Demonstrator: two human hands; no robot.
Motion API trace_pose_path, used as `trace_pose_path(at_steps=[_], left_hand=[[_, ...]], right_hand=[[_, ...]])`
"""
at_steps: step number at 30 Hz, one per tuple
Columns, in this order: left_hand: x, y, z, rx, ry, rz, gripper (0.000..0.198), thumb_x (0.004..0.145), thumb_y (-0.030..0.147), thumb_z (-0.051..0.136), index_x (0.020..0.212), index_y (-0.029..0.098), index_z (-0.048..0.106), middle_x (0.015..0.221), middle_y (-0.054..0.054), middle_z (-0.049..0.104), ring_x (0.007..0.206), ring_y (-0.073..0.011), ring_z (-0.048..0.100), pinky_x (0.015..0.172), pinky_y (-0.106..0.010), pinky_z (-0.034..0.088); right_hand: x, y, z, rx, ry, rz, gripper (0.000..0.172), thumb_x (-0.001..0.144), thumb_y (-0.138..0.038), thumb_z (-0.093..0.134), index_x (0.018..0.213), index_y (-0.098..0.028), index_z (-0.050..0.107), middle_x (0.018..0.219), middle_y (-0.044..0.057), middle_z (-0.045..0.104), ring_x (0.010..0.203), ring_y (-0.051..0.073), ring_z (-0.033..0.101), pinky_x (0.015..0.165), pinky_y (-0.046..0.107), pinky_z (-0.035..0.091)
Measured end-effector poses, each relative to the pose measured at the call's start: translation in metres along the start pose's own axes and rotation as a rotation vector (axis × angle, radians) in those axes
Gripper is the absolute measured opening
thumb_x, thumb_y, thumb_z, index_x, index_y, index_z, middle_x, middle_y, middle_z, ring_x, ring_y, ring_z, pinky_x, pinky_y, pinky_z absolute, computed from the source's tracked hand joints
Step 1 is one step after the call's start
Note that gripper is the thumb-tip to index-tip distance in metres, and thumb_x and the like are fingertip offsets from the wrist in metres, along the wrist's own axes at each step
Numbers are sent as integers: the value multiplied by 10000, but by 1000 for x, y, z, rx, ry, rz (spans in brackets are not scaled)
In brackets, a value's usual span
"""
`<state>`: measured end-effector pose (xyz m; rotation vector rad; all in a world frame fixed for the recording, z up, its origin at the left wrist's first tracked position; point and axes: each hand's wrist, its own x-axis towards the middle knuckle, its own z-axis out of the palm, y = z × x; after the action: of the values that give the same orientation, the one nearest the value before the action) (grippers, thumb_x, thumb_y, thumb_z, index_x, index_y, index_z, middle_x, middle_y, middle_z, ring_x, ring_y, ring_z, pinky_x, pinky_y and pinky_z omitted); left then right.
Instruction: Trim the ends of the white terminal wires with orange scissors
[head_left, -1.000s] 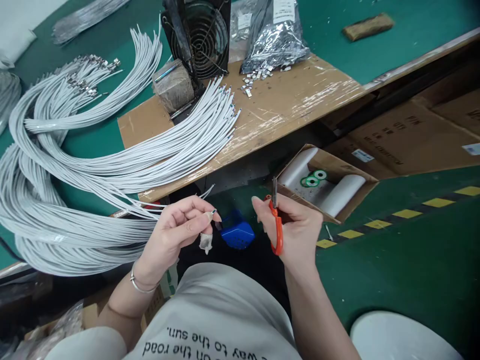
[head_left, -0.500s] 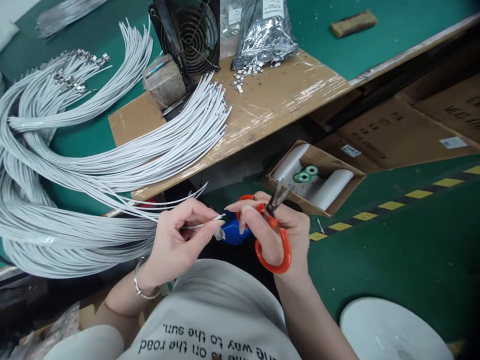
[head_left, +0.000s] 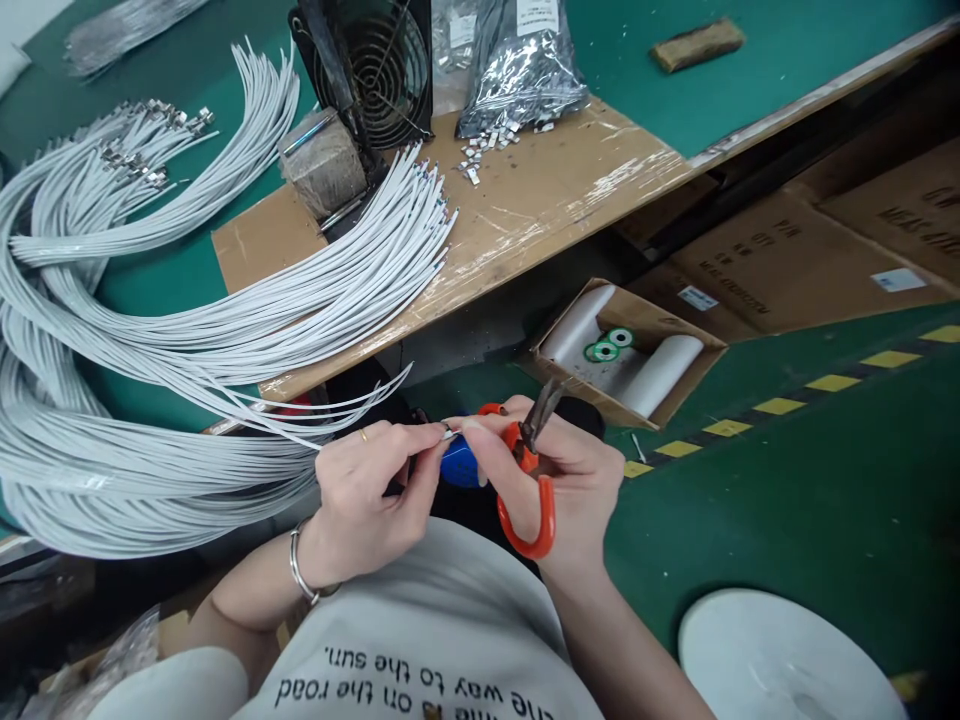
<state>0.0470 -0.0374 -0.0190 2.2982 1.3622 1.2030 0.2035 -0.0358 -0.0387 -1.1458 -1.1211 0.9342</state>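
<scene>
My left hand [head_left: 367, 490] pinches the end of a thin white cable [head_left: 352, 405] in front of my lap. My right hand [head_left: 559, 475] holds orange-handled scissors [head_left: 529, 480], blades pointing up and away, while its thumb and forefinger meet the cable tip at the left hand's fingertips. The cable runs left into a big bundle of white cables [head_left: 187, 330] lying across the green bench and a cardboard sheet [head_left: 540, 200].
A black fan [head_left: 375, 65], a brown block [head_left: 324, 170] and a bag of small metal clips [head_left: 521, 70] stand at the back of the cardboard. An open carton with white rolls [head_left: 626, 355] sits below the bench. A blue object [head_left: 457, 465] lies under my hands.
Both hands have come together: the right hand moved left with the scissors until its fingertips met the cable tip held by the left hand. The view shifted slightly.
</scene>
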Motion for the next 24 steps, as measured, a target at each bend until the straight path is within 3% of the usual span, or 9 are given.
trace_pose_path(at_steps=[4,7,10,12,15,19,21,24], left_hand=[[-3,-1,1,21,-9,39,172,950,26,707,1009,188,707,737,31,795,492,-78,527,513,-223,449],[-6,-2,2,3,-17,45,181,949,24,722,1037,183,713,777,16,820,494,-82,524,506,-235,442],[-8,-7,2,-43,-71,55,194,960,30,727,1073,187,732,843,-12,847,582,-109,630,576,-241,522],[-8,-13,-1,-44,-126,72,149,984,120,760,1111,199,752,987,-64,867,784,-171,748,758,-304,619],[-8,-28,-9,110,-103,45,224,987,277,806,1194,207,757,1186,-141,813,1053,-277,768,958,-442,611],[-11,-53,-23,516,45,-44,403,968,270,810,1346,172,708,1293,-210,681,1206,-367,683,1054,-534,526],[-14,-61,-27,596,-9,-76,479,982,299,788,1418,139,666,1332,-237,627,1247,-387,639,1073,-537,511],[-14,-67,-30,657,-103,-109,446,1016,303,730,1428,157,641,1296,-214,616,1216,-374,622,1060,-517,501]], right_hand=[[-2,4,0,-26,7,-79,157,856,-99,843,812,-249,841,634,-42,629,559,104,509,513,262,411],[2,8,-4,-32,35,-56,181,851,-128,845,716,-230,779,601,-45,585,556,110,500,529,276,413],[12,16,-16,-13,225,55,355,829,-161,861,546,-214,653,520,-49,540,531,116,511,576,305,450],[20,22,-26,42,343,91,499,812,-178,866,442,-215,534,453,-57,473,464,101,468,584,325,469],[29,28,-38,106,432,75,500,777,-205,881,425,-220,525,427,-61,458,418,91,443,633,357,521],[31,30,-43,104,473,73,411,739,-199,865,448,-220,576,429,-55,492,441,105,483,671,365,543],[31,30,-42,90,465,85,414,735,-197,852,432,-225,572,422,-59,484,437,106,480,676,369,553],[31,29,-39,59,442,96,436,735,-218,854,411,-229,563,415,-58,480,442,113,493,680,373,556]])
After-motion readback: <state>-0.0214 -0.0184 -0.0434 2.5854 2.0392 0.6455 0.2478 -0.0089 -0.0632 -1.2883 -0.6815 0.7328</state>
